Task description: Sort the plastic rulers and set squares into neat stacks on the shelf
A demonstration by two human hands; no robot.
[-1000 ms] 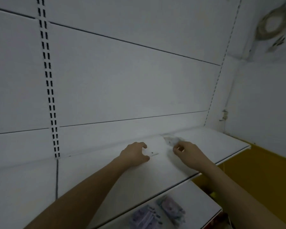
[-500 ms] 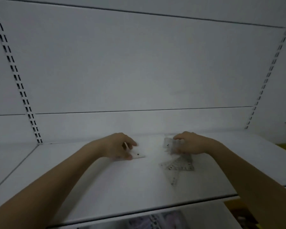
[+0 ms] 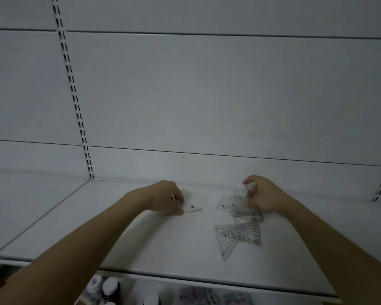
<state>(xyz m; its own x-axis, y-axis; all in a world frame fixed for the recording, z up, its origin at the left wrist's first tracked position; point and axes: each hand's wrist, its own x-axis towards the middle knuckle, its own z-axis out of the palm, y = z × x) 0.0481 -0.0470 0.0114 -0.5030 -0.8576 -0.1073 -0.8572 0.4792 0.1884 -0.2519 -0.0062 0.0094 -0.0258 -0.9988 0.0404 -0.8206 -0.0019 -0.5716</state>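
Observation:
On the white shelf [image 3: 141, 243] my left hand [image 3: 165, 200] pinches the end of a clear plastic ruler stack [image 3: 191, 208] lying flat. To the right, my right hand [image 3: 262, 195] grips several clear rulers [image 3: 229, 202], lifting their far ends off the shelf. In front of that hand lies a loose pile of transparent set squares [image 3: 240, 236], overlapping at odd angles, one point aimed at the shelf's front edge.
The shelf's white back panel [image 3: 207, 95] rises right behind both hands, with slotted uprights [image 3: 75, 100] at left and far right. On a lower shelf stand bottles [image 3: 110, 288] and packets [image 3: 207, 297]. The shelf's front edge runs across below my forearms.
The view has swung left and closer. My right hand has raised the rulers it holds, thumb now up. The left hand stays on its stack.

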